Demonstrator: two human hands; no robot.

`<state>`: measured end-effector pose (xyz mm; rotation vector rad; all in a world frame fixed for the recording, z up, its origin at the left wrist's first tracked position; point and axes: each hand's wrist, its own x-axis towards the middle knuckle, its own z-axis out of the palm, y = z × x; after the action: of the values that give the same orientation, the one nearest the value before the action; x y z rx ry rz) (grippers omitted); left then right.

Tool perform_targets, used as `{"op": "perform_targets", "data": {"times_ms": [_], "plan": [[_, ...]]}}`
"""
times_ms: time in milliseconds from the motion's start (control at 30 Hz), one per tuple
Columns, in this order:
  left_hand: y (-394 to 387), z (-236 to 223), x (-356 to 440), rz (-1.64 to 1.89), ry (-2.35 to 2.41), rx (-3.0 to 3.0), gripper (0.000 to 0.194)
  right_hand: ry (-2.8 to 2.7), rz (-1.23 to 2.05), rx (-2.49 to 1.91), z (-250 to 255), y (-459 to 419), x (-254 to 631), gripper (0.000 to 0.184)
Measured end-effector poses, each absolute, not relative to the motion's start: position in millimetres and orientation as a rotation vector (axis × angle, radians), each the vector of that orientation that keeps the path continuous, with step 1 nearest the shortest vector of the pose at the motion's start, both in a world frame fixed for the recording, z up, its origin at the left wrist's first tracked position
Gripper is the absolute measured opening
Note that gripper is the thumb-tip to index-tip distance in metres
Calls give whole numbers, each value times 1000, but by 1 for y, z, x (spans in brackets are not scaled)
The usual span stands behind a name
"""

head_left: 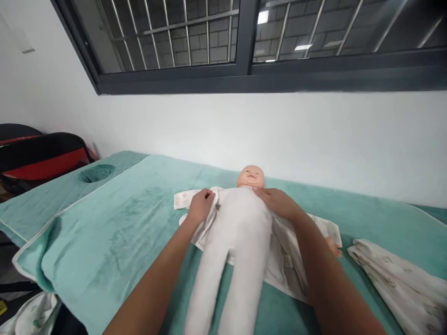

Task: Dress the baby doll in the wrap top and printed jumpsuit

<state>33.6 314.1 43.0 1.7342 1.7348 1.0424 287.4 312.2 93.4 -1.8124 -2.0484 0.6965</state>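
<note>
A baby doll (252, 176) lies on its back, head toward the wall. White footed-looking pants (240, 223) cover its legs and reach up to its chest; the feet are out of frame. A white printed baby shirt (288, 265) is spread open beneath the doll, its sleeves out to both sides. My left hand (202, 204) is closed, pinching the shirt's edge beside the doll's chest. At the other side, my right hand (279, 203) has its fingertips on the top edge of the pants just below the neck. One doll hand (333, 246) shows past the right sleeve.
A teal cover (115, 232) is spread over the padded table, which has a round face hole (96, 173) at left. Folded printed cloth (401, 284) lies at right. A black and red bag (45, 160) stands at far left. The wall and barred window (174, 42) are behind.
</note>
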Motion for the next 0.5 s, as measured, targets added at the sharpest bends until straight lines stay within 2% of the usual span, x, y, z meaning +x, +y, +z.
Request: {"op": "perform_targets", "data": {"times_ms": [167, 333, 500], "plan": [[305, 77, 45, 1038, 1633, 1828, 17, -2093, 572, -1753, 79, 315, 252, 64], [245, 128, 46, 881, 1472, 1793, 21, -2043, 589, -1836, 70, 320, 252, 61], [203, 146, 43, 1114, 1304, 1705, 24, -2022, 586, -1830, 73, 318, 253, 62]]}}
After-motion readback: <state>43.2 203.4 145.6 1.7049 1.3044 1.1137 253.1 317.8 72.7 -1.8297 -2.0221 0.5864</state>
